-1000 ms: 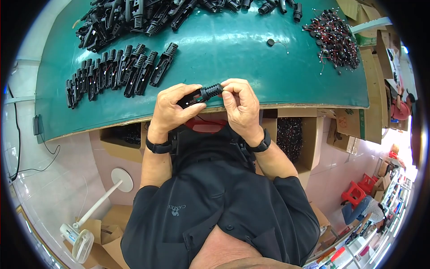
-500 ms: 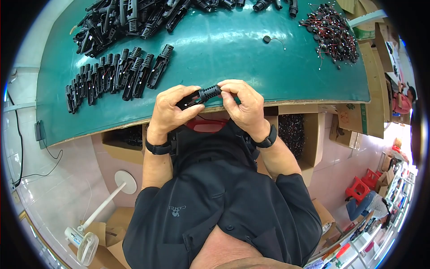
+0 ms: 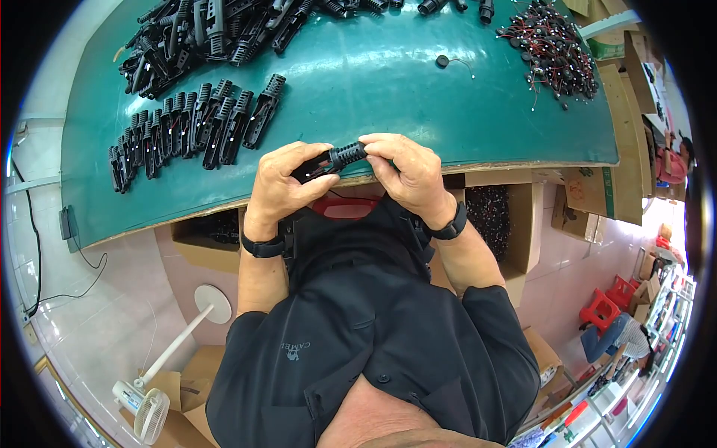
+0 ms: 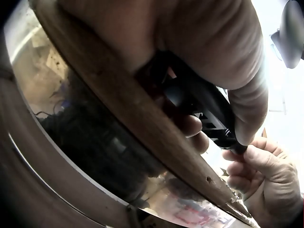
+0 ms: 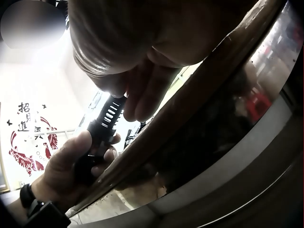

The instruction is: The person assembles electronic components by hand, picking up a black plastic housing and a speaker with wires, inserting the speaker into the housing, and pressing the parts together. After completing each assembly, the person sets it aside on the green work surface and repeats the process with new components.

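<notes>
A long black plastic housing [image 3: 347, 155] with a ribbed, slotted round end is held between both hands, over the table's front edge. My left hand [image 3: 287, 179] grips its open-sided body, thumb on the near side and fingers on the far side. At the ribbed end, my right hand [image 3: 411, 175] pinches the tip between thumb and fingers. The left wrist view shows these right fingers [image 4: 259, 159] right at the tip. In the right wrist view the slots of the housing [image 5: 110, 113] face the camera, and the right fingers cover its tip.
Similar housings lie in a row [image 3: 202, 123] on the green table [image 3: 448, 119], with a larger heap [image 3: 216, 30] behind. One black disc [image 3: 442, 61] with a wire lies apart from a pile of wired discs [image 3: 553, 56]. Cardboard boxes [image 3: 526, 224] stand below the edge.
My right wrist has swung slightly outward to the right while its fingers stay at the housing's tip. The left hand keeps its grip. The head view has shifted a little.
</notes>
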The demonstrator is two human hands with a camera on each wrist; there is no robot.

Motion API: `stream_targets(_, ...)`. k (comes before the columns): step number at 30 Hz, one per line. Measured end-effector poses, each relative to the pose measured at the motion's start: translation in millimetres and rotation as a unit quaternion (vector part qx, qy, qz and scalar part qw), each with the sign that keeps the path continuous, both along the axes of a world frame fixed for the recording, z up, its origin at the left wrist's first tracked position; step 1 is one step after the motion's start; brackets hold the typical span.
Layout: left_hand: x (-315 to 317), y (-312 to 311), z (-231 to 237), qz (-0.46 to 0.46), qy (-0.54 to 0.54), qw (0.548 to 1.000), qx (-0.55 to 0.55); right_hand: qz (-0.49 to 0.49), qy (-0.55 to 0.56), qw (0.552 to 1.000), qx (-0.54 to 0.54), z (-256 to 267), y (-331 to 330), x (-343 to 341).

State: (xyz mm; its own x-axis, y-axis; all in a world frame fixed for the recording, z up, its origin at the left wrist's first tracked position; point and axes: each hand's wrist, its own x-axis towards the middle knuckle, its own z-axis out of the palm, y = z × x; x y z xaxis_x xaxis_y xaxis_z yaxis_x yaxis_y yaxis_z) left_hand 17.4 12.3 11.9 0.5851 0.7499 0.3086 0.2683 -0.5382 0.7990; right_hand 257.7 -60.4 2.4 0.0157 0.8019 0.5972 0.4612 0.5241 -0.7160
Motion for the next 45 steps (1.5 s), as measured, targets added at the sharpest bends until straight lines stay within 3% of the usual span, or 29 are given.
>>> stream_targets(14,0.6,-0.8,0.2,0.000,0.001,1.000,-0.004,-0.011,0.014,1.000,0.005,-9.8,1.7,-1.1)
stream_targets(22,-0.1,-0.5,1.7,-0.006,-0.002,1.000,-0.014,0.062,0.121,0.981,-0.141,11.6,-4.6,-0.1)
stream_targets(26,0.5,-0.7,0.3,-0.010,-0.005,1.000,-0.011,0.101,0.225,0.935,-0.255,6.8,-4.9,4.1)
stream_targets(29,1.1,-0.9,-0.1,-0.013,-0.003,1.000,-0.006,0.123,0.308,0.874,-0.354,6.7,-5.8,8.0)
stream_targets(37,3.4,-1.4,3.9,-0.015,0.010,1.000,0.006,0.082,0.213,0.892,-0.391,19.0,-2.8,8.3)
stream_targets(45,2.6,-1.7,1.6,-0.014,0.006,1.000,0.014,0.109,0.265,0.867,-0.408,17.4,-1.4,13.0)
